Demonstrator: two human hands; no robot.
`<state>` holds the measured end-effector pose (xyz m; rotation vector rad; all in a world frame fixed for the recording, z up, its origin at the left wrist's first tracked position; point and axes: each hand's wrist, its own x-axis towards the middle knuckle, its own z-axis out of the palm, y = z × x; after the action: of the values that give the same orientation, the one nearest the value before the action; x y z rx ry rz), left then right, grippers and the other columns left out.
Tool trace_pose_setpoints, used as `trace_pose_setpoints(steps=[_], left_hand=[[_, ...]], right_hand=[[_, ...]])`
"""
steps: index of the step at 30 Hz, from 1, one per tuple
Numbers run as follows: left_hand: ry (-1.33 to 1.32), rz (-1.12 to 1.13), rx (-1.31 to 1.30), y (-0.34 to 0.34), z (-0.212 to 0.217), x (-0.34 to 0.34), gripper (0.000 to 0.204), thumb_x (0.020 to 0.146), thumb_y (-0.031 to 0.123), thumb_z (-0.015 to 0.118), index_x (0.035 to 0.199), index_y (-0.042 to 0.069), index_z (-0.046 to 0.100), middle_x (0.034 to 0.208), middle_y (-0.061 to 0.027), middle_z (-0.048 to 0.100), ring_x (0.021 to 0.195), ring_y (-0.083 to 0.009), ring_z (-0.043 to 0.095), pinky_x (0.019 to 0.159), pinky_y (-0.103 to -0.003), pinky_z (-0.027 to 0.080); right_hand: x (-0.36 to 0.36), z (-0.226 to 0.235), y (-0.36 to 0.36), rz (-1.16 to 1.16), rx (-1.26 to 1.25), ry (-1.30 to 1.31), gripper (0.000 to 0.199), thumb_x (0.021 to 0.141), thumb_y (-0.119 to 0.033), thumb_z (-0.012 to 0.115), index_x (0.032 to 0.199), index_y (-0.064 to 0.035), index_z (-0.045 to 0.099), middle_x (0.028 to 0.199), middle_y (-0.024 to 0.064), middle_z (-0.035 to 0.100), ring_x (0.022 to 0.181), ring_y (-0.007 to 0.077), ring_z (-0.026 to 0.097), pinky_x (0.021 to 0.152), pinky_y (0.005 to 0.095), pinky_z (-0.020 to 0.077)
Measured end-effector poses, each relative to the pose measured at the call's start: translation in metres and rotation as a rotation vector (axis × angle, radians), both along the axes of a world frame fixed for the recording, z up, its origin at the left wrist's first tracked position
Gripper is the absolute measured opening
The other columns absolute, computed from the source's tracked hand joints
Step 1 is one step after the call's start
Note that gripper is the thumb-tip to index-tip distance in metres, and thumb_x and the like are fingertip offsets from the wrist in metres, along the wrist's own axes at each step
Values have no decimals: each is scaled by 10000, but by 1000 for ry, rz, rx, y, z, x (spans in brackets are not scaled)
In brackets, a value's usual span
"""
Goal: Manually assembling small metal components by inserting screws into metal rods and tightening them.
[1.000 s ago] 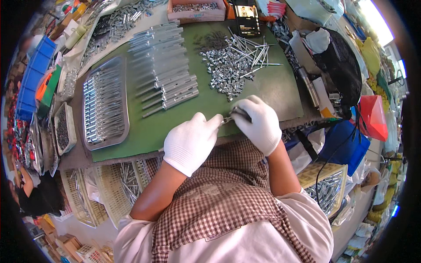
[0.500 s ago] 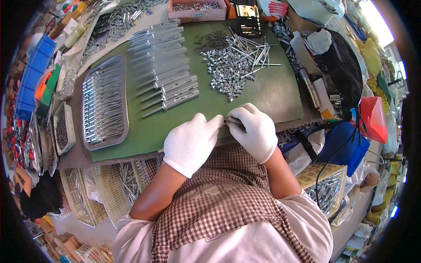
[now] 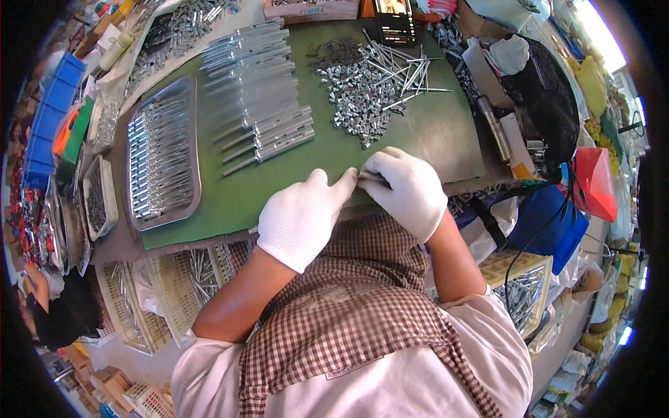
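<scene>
Both my hands wear white gloves and meet fingertip to fingertip over the front edge of the green mat [image 3: 411, 150]. My left hand [image 3: 298, 219] is closed around a slim metal rod [image 3: 254, 229]; just its tip shows beside the wrist. My right hand [image 3: 406, 189] is closed in a pinch on a small metal piece [image 3: 373, 177] between thumb and forefinger. Whether the rod and the piece are joined is hidden by the fingers. Beyond the hands lie a heap of small silver metal sleeves [image 3: 359, 111] and a loose bunch of metal pins [image 3: 411, 73].
A row of metal rod assemblies [image 3: 282, 132] lies left of the sleeves. Farther left, a metal tray [image 3: 197, 174] holds more parts. A phone [image 3: 395, 24] stands at the back. Baskets of rods [image 3: 203, 275] sit below the table edge. A black mesh bag [image 3: 547, 90] is at right.
My hands stay together, still gripping the metal parts; the right hand has tilted slightly and the fingertips sit a little higher. The whole view has shifted slightly.
</scene>
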<state>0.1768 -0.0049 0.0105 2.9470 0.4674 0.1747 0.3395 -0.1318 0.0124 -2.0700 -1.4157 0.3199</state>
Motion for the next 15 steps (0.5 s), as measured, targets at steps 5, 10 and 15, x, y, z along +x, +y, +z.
trace_pose_setpoints(steps=[5,10,15], left_hand=[[31,-9,-31,1,1,0,298,982,270,603,1274,308,645,795,-86,567,587,-291,654,503,-419,531],[79,2,-44,-1,8,6,296,976,274,606,1269,300,642,787,-86,570,596,-296,667,505,-417,547],[64,1,-54,0,6,4,300,979,278,605,1275,307,641,788,-84,570,596,-297,667,503,-411,550]], right_hand=[[-3,3,16,-120,378,964,190,990,-186,599,1047,-18,666,836,61,604,687,178,598,639,288,510],[-9,-24,39,-127,917,1619,459,1053,-422,402,779,-70,512,581,-31,310,498,99,274,446,276,241],[-15,-36,43,69,1034,1627,483,1061,-380,410,766,-22,542,587,-8,345,489,107,270,470,281,234]])
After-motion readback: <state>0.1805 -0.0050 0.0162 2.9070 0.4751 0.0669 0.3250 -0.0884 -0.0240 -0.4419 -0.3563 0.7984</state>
